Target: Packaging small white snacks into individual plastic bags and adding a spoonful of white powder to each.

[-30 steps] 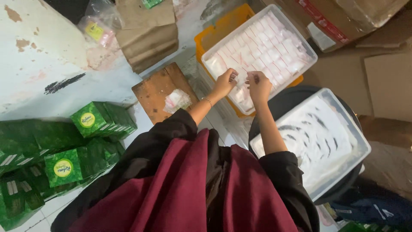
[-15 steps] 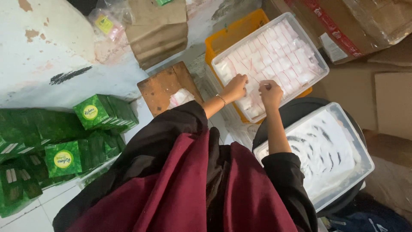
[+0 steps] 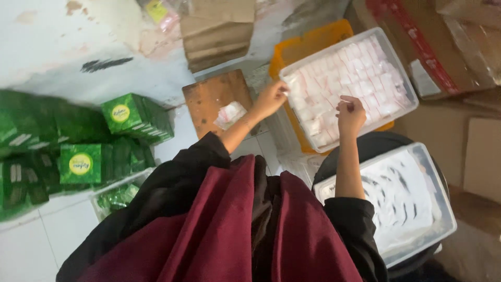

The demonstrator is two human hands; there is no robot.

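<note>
A person in a black top and maroon cloth leans over a clear plastic tray (image 3: 404, 78) packed with small pale sachets (image 3: 360, 78), seen from a head-worn camera looking straight down. The left hand (image 3: 271, 98) rests at the tray's near-left rim, fingers curled and pinched on the edge of a sachet there; its grip is narrow. The right hand (image 3: 350, 114) hovers over the sachets near the tray's front edge, fingers bunched together in a tight grip, though whether it holds a sachet cannot be told from this view. The two hands are near each other but apart.

The tray sits on top of an orange crate (image 3: 308, 47), which shows along its left and far sides. Below the right forearm, a second clear tray (image 3: 438, 209), nearly empty and streaked with white, lies on a dark round stool or bin (image 3: 381, 143). Left of the orange crate a brown wooden board (image 3: 209, 96) lies on the white tiled floor (image 3: 31, 240), with one loose sachet pack (image 3: 229, 115) on it. Green cartons (image 3: 136, 117) are stacked and scattered along the left side. Folded brown paper bags (image 3: 216, 34) lean at the top, and cardboard boxes (image 3: 459, 42) crowd the right side.
</note>
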